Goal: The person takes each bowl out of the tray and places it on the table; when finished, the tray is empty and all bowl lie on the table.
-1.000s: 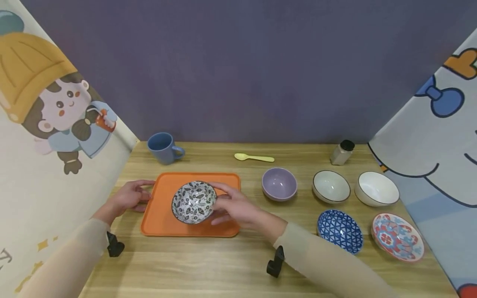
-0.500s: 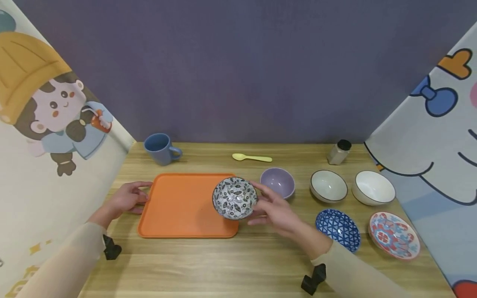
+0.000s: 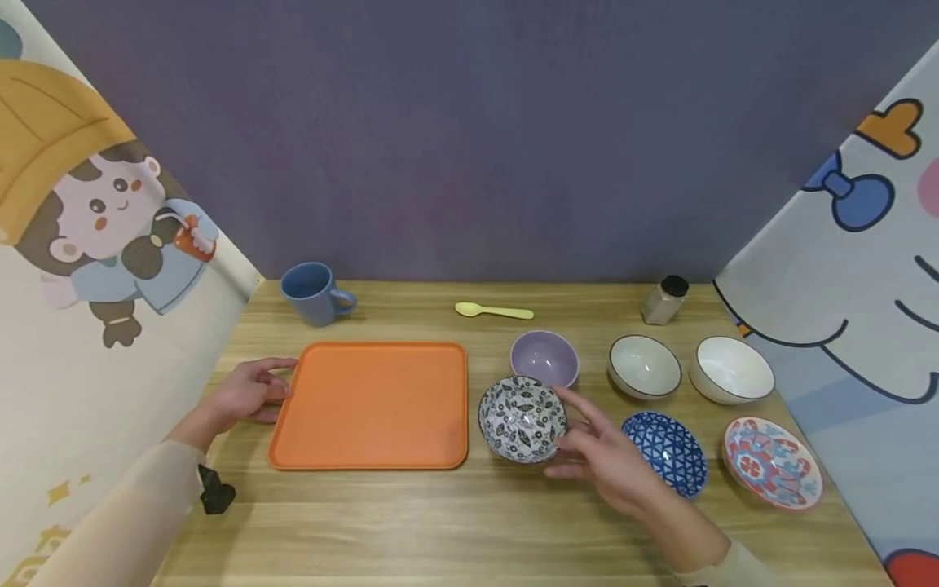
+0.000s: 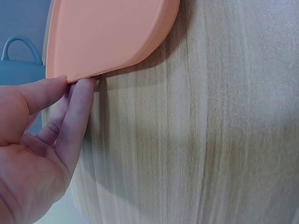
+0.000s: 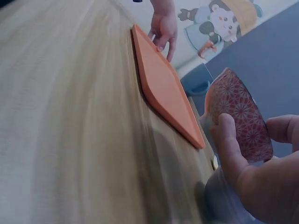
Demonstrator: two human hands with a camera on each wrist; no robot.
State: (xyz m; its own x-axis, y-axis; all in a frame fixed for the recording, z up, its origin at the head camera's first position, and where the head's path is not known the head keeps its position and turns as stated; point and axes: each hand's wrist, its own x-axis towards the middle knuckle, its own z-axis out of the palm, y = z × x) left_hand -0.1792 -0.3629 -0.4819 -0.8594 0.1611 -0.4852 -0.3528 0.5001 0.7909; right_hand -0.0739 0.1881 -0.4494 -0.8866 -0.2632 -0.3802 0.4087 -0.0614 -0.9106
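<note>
My right hand point(image 3: 612, 461) holds a small bowl point(image 3: 522, 420) by its right side, thumb and fingers pinching the wall. Black-and-white leaf print covers its inside; the right wrist view shows a red-patterned outside point(image 5: 243, 114). The bowl is above the table, just right of the orange tray point(image 3: 370, 408) and in front of the purple bowl point(image 3: 544, 357), whose near edge it hides. At the tray's left edge, my left hand point(image 3: 249, 393) pinches the rim between thumb and fingertips, also seen in the left wrist view. Nothing lies on the tray.
A blue mug point(image 3: 314, 295) stands behind the tray, with a yellow spoon point(image 3: 495, 311) to its right. Farther right are a black-capped shaker point(image 3: 665, 300), a grey-white bowl point(image 3: 645, 367), a white bowl point(image 3: 734, 371), a blue-patterned bowl point(image 3: 665, 452) and a red-patterned bowl point(image 3: 773, 462).
My right hand has carried the leaf-print bowl from over the tray to the right, past the tray's edge, and towards me. The left hand has stayed at the tray's left rim.
</note>
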